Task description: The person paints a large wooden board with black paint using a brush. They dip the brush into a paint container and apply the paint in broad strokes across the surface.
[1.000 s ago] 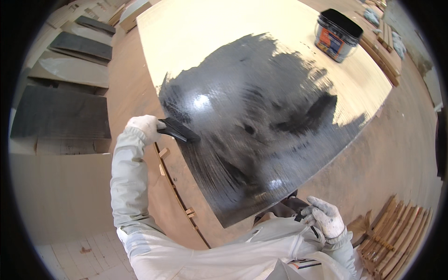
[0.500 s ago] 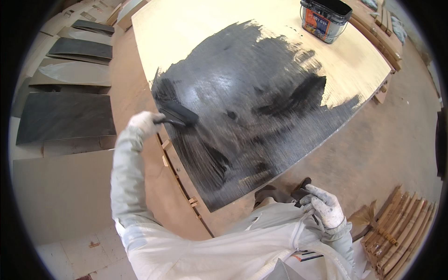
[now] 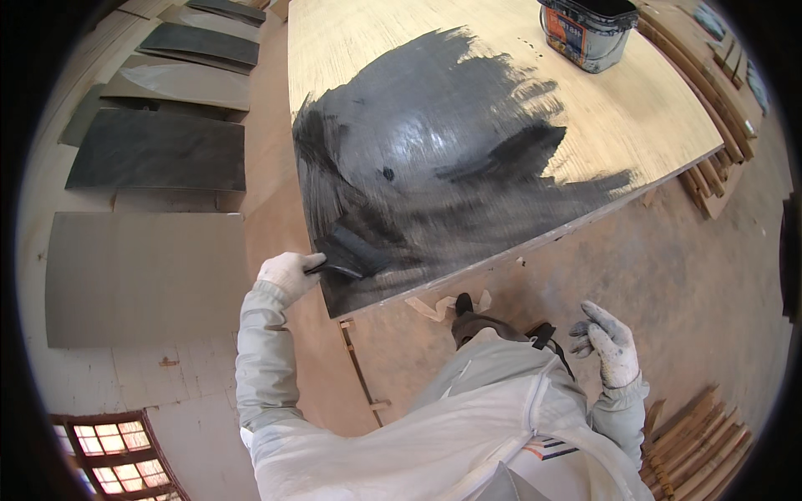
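Black spreader [image 3: 357, 250], wide-headed, lay against the dark-coated near left corner of a pale panel [image 3: 660, 117], its handle reaching the panel's left edge. It looked light and fairly stiff, probably slippery wherever wet coating [image 3: 468, 92] clung, so the slim handle seemed the place to take hold. There the gloved left hand [image 3: 286, 277] gripped, fingers curled around the handle; exact thumb placement could not be told. The right hand [image 3: 610, 346], in a smudged glove, hung apart from the panel, fingers loosely bent, nothing visible between them. Farther out, a bucket [image 3: 589, 40] stood on the panel's uncoated far part, and a dark board [image 3: 159, 150] lay off to the left.
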